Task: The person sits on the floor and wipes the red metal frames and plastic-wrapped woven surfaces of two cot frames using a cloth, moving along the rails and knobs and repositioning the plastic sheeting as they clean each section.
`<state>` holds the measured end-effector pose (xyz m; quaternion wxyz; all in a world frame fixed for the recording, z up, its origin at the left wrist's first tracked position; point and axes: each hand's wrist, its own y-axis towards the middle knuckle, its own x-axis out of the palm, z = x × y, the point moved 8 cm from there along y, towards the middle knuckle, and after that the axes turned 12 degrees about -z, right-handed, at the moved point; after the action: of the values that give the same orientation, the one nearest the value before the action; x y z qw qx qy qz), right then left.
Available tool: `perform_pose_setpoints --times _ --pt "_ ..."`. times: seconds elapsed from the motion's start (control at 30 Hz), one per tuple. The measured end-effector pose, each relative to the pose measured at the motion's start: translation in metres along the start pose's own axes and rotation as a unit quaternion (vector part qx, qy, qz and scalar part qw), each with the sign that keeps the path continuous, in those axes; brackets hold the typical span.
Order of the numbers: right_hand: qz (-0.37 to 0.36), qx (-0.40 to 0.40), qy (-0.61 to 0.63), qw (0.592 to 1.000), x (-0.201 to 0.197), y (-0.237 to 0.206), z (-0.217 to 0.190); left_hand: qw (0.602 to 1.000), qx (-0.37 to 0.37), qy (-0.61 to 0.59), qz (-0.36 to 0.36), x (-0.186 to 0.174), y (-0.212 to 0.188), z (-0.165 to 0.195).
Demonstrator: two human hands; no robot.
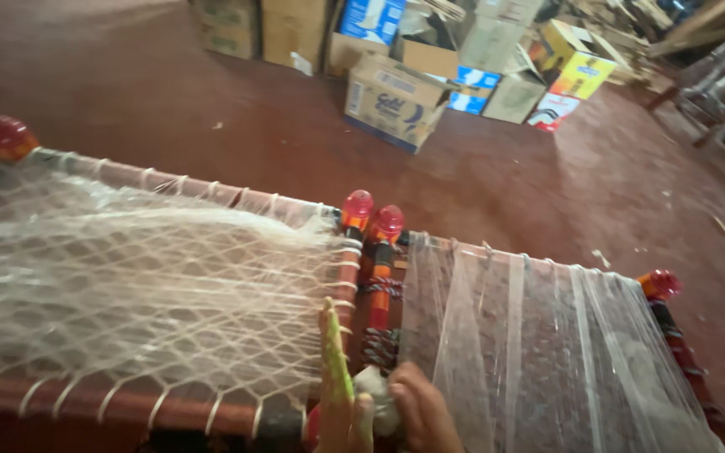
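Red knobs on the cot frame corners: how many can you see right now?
4. One knob at far left, two side by side in the middle where the frames meet, one at right. Near corners are out of view.
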<state>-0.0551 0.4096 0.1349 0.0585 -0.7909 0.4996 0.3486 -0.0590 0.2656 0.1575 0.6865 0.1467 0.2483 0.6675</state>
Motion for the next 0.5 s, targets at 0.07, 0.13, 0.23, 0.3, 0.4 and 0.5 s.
perform_pose_setpoints --times 0.07,0.13,0.23,0.3,0.4,0.5 --pt "0.132 -0.075 0.059 0.987 -0.006 -0.017 -0.005 1.000 -0.004 -0.001 -0.002 0.001 -0.003 -0.008" --pt "0.146 -0.129 -0.020 0.981 0.017 -0.016 -0.015 1.000 -0.006 -0.007 -0.003 -0.002 -0.004 -0.008" --pt "0.127 -0.147 -0.039 0.980 0.038 -0.009 -0.017 1.000 0.008 -0.012 -0.005 -0.011 -0.001 0.007" --pt "0.091 -0.112 -0.009 0.990 0.040 -0.002 -0.012 0.999 0.031 -0.017 -0.012 -0.019 -0.001 0.025" --pt "0.074 -0.067 0.025 0.995 0.027 0.006 -0.010 0.997 0.077 -0.020 -0.022 -0.031 0.006 0.051" --pt "0.059 0.005 0.061 0.996 0.021 0.022 -0.008 0.993 0.111 -0.029 -0.024 -0.036 0.004 0.077"
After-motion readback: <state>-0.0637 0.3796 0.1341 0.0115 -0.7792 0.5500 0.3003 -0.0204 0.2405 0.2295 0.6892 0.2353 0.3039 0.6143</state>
